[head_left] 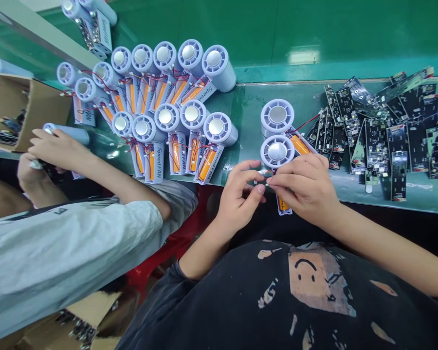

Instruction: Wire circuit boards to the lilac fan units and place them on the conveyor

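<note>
We pinch a small white wire connector (267,178) between the fingertips of our left hand (239,195) and right hand (302,188), both curled inward just below a white fan (277,151).

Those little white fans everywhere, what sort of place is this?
It looks like a small factory workshop where fans get put together. Rows of white SpeedFAN handheld fans with orange batteries lie on a green workbench, black circuit boards are piled nearby, and a co-worker is right alongside.
</note>
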A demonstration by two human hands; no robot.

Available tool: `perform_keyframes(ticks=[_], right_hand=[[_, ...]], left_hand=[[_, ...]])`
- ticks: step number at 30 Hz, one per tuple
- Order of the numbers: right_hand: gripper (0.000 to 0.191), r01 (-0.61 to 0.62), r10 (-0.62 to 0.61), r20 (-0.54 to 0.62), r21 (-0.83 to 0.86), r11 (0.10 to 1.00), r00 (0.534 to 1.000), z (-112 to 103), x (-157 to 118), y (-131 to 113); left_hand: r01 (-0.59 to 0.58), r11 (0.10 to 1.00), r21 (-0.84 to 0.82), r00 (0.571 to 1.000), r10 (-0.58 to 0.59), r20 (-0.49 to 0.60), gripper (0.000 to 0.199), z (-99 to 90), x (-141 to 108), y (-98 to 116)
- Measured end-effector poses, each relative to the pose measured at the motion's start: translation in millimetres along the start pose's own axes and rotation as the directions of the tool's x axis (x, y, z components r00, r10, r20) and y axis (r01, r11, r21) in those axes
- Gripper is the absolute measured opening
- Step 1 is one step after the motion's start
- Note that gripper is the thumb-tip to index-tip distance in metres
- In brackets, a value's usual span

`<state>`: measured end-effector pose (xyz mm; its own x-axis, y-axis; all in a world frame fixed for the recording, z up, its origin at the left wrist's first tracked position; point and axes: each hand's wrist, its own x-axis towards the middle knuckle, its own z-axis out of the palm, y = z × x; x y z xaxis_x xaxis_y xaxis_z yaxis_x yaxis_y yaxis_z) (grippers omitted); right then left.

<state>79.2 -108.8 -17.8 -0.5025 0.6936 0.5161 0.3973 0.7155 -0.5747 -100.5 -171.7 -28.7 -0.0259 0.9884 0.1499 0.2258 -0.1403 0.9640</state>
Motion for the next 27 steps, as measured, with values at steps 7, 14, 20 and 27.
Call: perform_keyframes(ticks=[7, 14, 20, 27], right_hand=[[0.013, -0.066, 0.066, 0.008, 0.024, 0.998, 0.998, 1.7, 2.9, 2.4], [0.015, -0.024, 0.024, 0.014, -0.003, 1.0, 1.0, 1.9, 1.1, 5.2], [0.015, 0.005, -0.005, 0.019, -0.016, 1.0, 1.0, 1.8, 0.0, 6.0], [0.014, -0.022, 0.023, 0.035, -0.026, 0.999, 0.999, 1.9, -0.4, 3.9]], left_hand=[[0.044, 0.999, 0.014, 0.997, -0.045, 0.068, 0.012, -1.3, 0.6, -0.9], [0.081, 0.997, -0.016, 0.996, -0.08, 0.05, 0.018, -1.2, 6.0, 4.2], [0.06, 0.998, -0.018, 0.998, -0.06, 0.031, 0.014, -0.9, 6.1, 1.7], [0.03, 0.999, 0.026, 0.999, -0.029, -0.018, 0.012, 3.2, 3.9, -0.1]])
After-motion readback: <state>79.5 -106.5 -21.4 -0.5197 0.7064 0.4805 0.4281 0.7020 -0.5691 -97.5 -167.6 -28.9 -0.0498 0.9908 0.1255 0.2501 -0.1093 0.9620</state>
